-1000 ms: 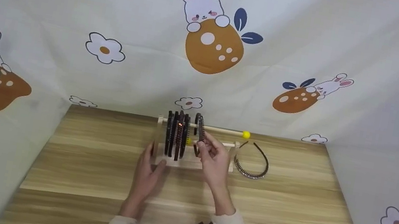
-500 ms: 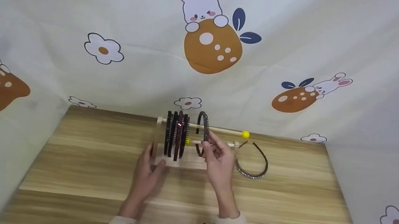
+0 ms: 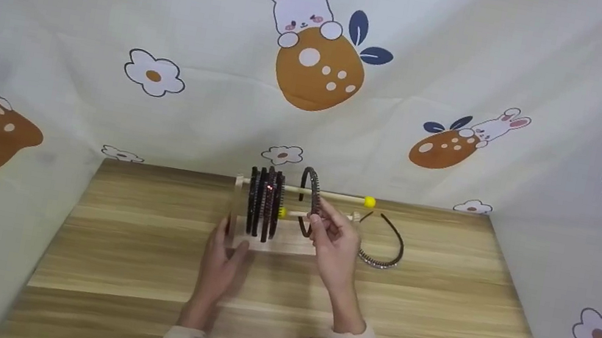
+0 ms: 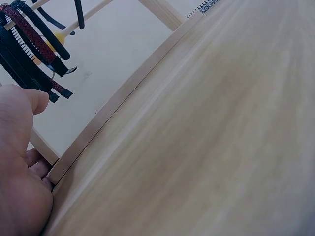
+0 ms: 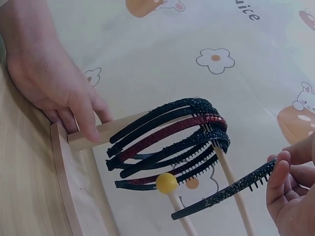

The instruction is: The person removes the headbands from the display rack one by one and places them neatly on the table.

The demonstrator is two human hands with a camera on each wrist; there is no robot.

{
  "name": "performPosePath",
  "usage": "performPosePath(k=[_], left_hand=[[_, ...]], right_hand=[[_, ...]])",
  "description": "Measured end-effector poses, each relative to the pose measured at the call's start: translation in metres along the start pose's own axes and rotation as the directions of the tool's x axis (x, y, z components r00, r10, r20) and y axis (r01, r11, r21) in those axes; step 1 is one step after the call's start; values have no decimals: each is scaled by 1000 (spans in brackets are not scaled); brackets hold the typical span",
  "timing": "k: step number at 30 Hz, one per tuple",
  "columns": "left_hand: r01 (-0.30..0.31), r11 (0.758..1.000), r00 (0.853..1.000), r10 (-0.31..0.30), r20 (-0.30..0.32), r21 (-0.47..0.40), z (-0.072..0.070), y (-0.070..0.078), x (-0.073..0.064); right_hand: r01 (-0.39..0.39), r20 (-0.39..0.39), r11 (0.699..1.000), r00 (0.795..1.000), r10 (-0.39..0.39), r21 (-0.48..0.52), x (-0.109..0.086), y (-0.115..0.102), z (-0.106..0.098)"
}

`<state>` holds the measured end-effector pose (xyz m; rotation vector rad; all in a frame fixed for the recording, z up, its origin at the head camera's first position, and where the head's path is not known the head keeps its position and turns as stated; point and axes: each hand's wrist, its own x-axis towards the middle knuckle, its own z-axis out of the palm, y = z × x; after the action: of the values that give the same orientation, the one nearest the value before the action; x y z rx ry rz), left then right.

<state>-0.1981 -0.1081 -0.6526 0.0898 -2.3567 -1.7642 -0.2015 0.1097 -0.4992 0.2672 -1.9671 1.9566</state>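
A wooden headband stand (image 3: 278, 244) has two rods, each tipped with a yellow ball. Several dark headbands (image 3: 267, 216), one red and glittery, hang bunched toward its left end. My left hand (image 3: 218, 269) grips the stand's left end low down, thumb in front and some fingers behind the post. To the right of the bunch, my right hand (image 3: 338, 248) pinches a black headband (image 5: 231, 189) with sparkly stones and comb teeth. In the head view this headband overlaps the back rod; whether the rod passes through it I cannot tell.
Another black toothed headband (image 3: 379, 263) lies on the wood-grain table (image 3: 273, 325), just right of the stand. A yellow ball (image 3: 369, 202) caps the back rod's right end. Behind the table hangs a pale cloth (image 3: 229, 14) printed with rabbits and flowers.
My right hand has moved a little to the right with the pinched headband, widening the gap from the bunch. The left hand keeps its hold on the stand.
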Motion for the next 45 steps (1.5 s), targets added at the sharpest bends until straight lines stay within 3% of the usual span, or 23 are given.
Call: performPosePath(k=[26, 36, 45], left_hand=[[-64, 998, 998, 64, -17, -20, 0, 0, 1], [-19, 1000, 1000, 19, -3, -1, 0, 1, 1], [-41, 999, 999, 41, -7, -23, 0, 0, 0]], right_hand=[[11, 17, 1000, 1000, -10, -10, -1, -15, -16], [19, -18, 1000, 1000, -19, -10, 5, -14, -20], [24, -47, 999, 999, -26, -49, 8, -11, -30]])
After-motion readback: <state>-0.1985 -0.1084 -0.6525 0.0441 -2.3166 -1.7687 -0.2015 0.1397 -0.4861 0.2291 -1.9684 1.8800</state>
